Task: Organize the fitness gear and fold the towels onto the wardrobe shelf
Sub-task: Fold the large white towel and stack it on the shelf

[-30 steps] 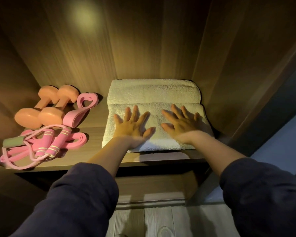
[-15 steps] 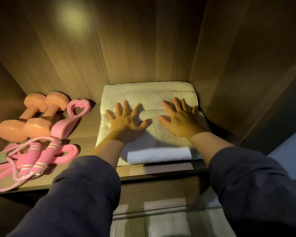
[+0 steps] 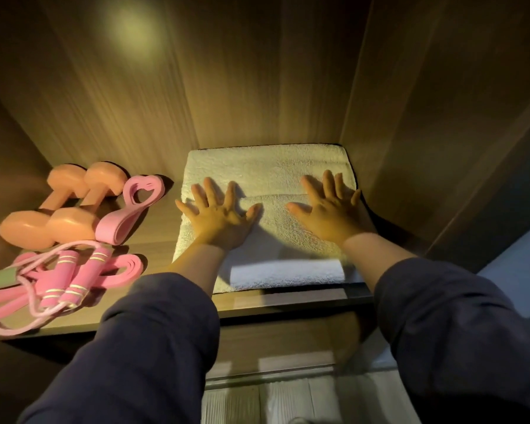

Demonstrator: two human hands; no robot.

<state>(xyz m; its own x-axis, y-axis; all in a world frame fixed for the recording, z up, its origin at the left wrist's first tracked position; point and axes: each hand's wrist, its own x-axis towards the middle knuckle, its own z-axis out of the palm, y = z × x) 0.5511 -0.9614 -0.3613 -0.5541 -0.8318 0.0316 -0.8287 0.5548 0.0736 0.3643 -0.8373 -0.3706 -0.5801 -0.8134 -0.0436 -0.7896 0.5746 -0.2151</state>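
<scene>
Here, the folded towels (image 3: 266, 166) lie on the wardrobe shelf (image 3: 153, 255); the left hand (image 3: 219, 220) and right hand (image 3: 331, 215) press flat on top of the towels, fingers straight and spread wide; left of the towels lie two orange dumbbells (image 3: 65, 206), a pink band (image 3: 129, 215) and a pink jump rope (image 3: 58, 283).

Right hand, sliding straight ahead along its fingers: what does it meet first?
Likely the wardrobe's back panel, after crossing the rear part of the towel that the right hand presses; depth is unclear.
</scene>
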